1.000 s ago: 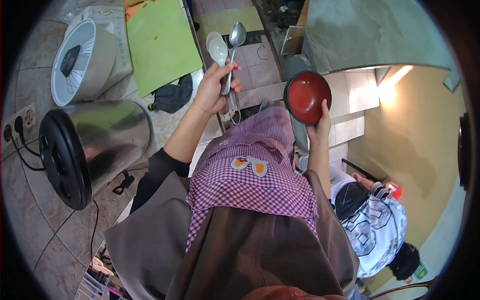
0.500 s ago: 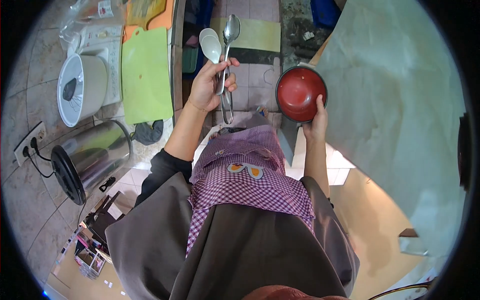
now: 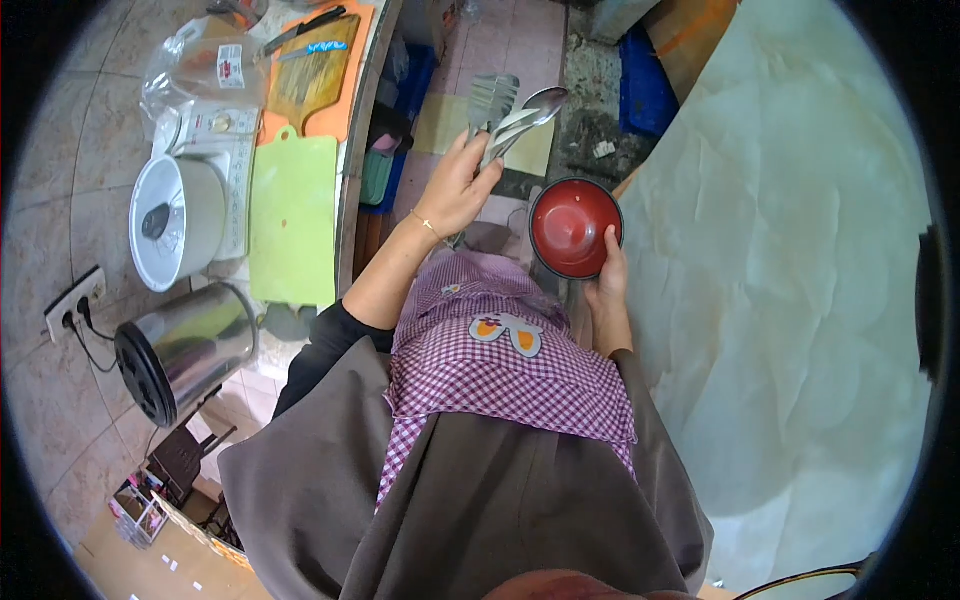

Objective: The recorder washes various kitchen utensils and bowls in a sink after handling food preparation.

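Observation:
Out in front of me, my left hand point(image 3: 462, 185) is closed round a bundle of utensils. Its metal tongs point(image 3: 493, 98) have slotted ends and point away from me. Beside them a metal spoon point(image 3: 545, 103) tilts to the right, with white spoons point(image 3: 514, 132) partly hidden against it. My right hand point(image 3: 608, 280) grips a red bowl point(image 3: 570, 228) with a dark rim, thumb over the near right edge and fingers underneath out of sight. The bowl's open side faces up, and nothing large lies in it. The utensils are above and left of the bowl, apart from it.
On the left counter lie a green cutting board point(image 3: 293, 215), a wooden board point(image 3: 312, 85) with knives, a white mixing bowl point(image 3: 178, 222) and a steel canister point(image 3: 205, 340). A pale sheet-covered surface point(image 3: 780, 270) fills the right. A blue crate point(image 3: 645, 85) stands beyond it.
My left hand has moved right and turned, so the tongs' slotted ends now show and the spoon leans right. The bowl has shifted slightly left and nearer to me. My view has turned a little.

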The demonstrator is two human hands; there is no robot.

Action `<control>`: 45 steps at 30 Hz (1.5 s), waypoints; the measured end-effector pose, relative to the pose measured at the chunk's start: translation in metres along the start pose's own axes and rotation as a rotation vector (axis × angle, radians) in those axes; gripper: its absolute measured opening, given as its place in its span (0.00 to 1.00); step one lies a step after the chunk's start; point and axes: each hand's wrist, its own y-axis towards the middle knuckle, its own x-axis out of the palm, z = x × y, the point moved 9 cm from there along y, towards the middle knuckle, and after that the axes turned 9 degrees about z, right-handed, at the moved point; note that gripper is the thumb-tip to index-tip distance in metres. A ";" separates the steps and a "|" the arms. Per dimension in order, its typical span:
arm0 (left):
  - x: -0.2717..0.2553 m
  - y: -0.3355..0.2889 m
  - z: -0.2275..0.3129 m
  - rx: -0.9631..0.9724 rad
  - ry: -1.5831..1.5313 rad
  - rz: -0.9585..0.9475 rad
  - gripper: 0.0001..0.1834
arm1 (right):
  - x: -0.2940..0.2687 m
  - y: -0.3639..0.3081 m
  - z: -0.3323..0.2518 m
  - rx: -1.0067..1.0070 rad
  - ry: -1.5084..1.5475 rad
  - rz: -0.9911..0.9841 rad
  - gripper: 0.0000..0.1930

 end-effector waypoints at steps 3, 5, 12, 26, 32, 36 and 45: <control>-0.006 0.047 -0.022 0.040 -0.003 0.088 0.18 | 0.035 0.040 -0.013 0.032 -0.012 -0.025 0.23; -0.004 0.085 -0.046 -0.124 -0.027 -0.015 0.19 | 0.055 0.072 -0.022 0.040 -0.002 -0.044 0.22; -0.020 0.250 -0.160 -0.339 -0.334 0.163 0.11 | 0.135 0.191 -0.048 0.042 0.039 0.030 0.24; -0.154 0.539 -0.405 -0.615 0.233 0.975 0.21 | 0.409 0.464 -0.190 -0.049 -0.212 -0.205 0.27; -0.196 0.597 -0.444 -0.850 0.358 1.211 0.22 | 0.499 0.541 -0.235 -0.078 -0.201 -0.260 0.26; -0.276 0.534 -0.560 -1.157 0.389 1.445 0.27 | 0.580 0.567 -0.241 0.003 -0.207 -0.352 0.27; -0.273 0.585 -0.544 -1.462 0.831 1.155 0.41 | 0.597 0.661 -0.295 -0.180 -0.109 -0.153 0.22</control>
